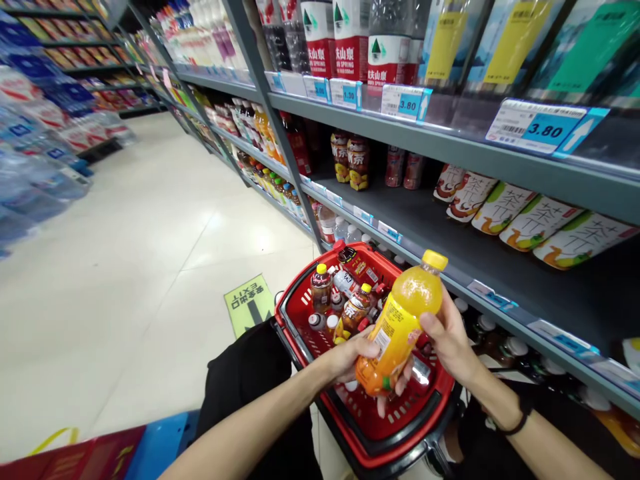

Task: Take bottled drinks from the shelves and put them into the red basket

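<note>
An orange juice bottle (400, 320) with a yellow cap is tilted above a red shopping basket (367, 437). My left hand (353, 357) grips the bottle's lower part, its thumb over the label and fingertips showing beneath. Around the upper side of the same bottle curls my right hand (447, 333), thumb on the front, its other fingers mostly hidden behind. Inside the basket lie several drinks, among them a brown tea bottle (321, 288) with a yellow cap and a labelled tea bottle (354, 312).
A grey shelf (380, 200) runs along the right, holding tea bottles (359, 162), drink cartons (505, 200) and water bottles (320, 40). A green exit sign (249, 305) lies on the floor left of the basket. Stacked water packs (30, 133) stand across the aisle.
</note>
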{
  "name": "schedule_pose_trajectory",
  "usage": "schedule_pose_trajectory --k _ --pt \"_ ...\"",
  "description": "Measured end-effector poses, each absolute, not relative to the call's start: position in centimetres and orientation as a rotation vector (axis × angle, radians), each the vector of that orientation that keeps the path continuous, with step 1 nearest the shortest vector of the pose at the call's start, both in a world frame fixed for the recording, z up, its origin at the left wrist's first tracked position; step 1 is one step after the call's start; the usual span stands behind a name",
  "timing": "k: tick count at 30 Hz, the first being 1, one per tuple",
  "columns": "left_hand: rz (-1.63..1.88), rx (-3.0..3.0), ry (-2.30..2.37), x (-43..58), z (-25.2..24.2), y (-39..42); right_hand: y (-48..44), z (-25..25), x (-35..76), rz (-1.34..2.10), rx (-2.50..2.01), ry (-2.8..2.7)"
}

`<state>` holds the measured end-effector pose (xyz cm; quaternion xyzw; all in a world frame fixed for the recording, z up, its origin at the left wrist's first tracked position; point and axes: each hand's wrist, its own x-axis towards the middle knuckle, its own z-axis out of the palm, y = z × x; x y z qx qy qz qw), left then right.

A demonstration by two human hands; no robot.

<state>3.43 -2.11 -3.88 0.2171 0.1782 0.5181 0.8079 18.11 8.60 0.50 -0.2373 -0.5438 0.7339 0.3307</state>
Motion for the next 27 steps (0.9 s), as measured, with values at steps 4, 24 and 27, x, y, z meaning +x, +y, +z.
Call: schedule_pose_trajectory --k 4,24,27 --pt "1.094 0.49 0.371 3.9 -4.2 -2.37 8.35 1.05 18.46 1.914 -0.526 -1.433" --pt "1.057 0.585 0.478 3.69 -3.38 -2.59 8.56 1.41 18.77 1.928 -0.55 -1.461" --pt "1.058 0.583 0.483 3.67 -3.23 -2.53 8.64 1.37 18.7 1.921 -0.536 -1.461"
